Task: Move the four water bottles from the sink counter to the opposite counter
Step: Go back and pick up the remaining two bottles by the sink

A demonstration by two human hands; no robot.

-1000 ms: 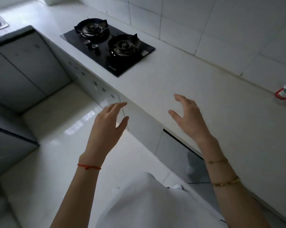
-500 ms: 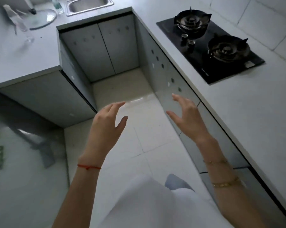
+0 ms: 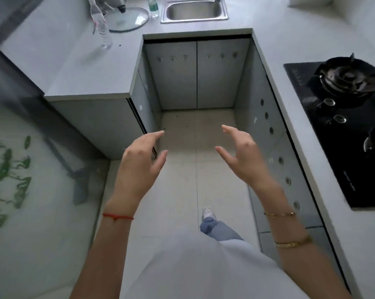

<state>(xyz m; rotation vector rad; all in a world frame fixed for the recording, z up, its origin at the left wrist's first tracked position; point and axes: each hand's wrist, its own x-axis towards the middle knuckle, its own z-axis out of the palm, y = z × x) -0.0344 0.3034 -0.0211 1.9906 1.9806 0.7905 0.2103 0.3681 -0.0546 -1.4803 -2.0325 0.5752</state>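
Observation:
A clear water bottle (image 3: 100, 25) with a white cap stands on the grey sink counter (image 3: 78, 67) at the far left. A second bottle (image 3: 153, 6) with a green label stands just left of the steel sink (image 3: 194, 10). My left hand (image 3: 140, 165) and my right hand (image 3: 243, 158) are raised over the floor in the middle of the view. Both are empty, with fingers spread, and far short of the bottles.
A round glass lid (image 3: 128, 19) lies between the two bottles. A black gas hob (image 3: 344, 126) sits in the right-hand counter (image 3: 290, 39). Grey cabinet doors line the U-shaped gap. A glass door with green leaf marks (image 3: 7, 169) stands at the left.
The view has swung left from the hob counter toward the sink counter, bringing the sink and bottles into sight. My hands have stayed raised, open and empty.

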